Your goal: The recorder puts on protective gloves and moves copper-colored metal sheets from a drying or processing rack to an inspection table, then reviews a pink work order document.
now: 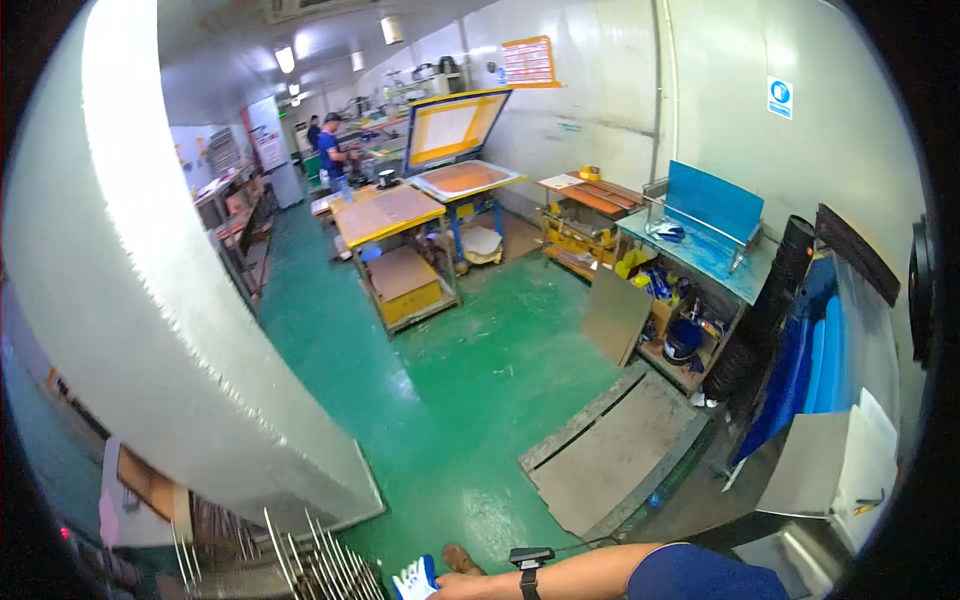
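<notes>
My right forearm (pixel 590 572) reaches in from the lower right, with a black strap and a small dark device at the wrist. My right hand (pixel 462 586) is at the bottom edge, partly cut off, its fingers closed at a white and blue work glove (pixel 413 580). The glove's pale fingers point up and left. Of my left hand no bare part shows. Just above my right hand is the toe of a brown shoe (pixel 460 558) on the green floor.
A metal rack (pixel 310 555) and a white pillar (pixel 215 290) stand left. A grey floor plate (pixel 615 450) lies right, before a blue-topped bench (pixel 690 250). Work tables (pixel 390 215) and a raised yellow frame (pixel 455 130) stand ahead. A person (pixel 330 150) works farther back.
</notes>
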Motion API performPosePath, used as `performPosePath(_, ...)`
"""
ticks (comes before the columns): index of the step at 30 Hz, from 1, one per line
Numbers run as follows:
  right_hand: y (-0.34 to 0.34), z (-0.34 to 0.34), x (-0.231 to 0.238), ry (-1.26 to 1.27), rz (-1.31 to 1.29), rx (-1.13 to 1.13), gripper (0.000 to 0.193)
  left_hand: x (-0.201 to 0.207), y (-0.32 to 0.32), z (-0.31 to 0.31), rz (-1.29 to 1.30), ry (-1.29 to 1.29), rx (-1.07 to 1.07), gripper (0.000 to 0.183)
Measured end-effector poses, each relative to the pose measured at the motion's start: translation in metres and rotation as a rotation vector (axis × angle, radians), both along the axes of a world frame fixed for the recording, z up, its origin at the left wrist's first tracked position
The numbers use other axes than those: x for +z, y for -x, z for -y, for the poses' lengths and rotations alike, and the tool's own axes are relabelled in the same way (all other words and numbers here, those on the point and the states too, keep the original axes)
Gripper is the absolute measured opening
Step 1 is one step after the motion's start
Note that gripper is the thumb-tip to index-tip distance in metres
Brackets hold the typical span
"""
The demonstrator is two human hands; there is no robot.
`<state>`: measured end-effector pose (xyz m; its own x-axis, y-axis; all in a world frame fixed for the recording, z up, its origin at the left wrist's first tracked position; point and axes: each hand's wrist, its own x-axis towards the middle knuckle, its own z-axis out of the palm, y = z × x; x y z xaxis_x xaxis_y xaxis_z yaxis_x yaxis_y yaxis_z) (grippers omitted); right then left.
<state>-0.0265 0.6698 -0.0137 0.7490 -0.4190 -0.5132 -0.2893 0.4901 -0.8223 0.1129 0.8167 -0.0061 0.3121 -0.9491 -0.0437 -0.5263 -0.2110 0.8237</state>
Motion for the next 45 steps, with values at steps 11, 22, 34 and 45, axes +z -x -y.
performPosePath(11, -0.093, 0.292, 0.002, -0.048, 0.005, -0.229, 0.029, 0.069, -0.103, 0.370, -1.018, -0.318, 0.171, 0.011)
performPosePath(22, -0.158, 0.553, -0.029, -0.150, 0.178, -0.450, 0.017, -0.046, -0.195, 0.647, -1.083, -0.440, 0.308, 0.033)
performPosePath(34, -0.275, 0.838, 0.016, -0.034, 0.067, -0.193, 0.015, -0.014, -0.284, 0.901, -1.102, -0.258, 0.515, 0.029)
performPosePath(45, -0.425, 1.045, 0.032, -0.249, 0.115, -0.460, 0.018, -0.074, -0.452, 1.139, -0.685, -0.298, 0.077, 0.028)
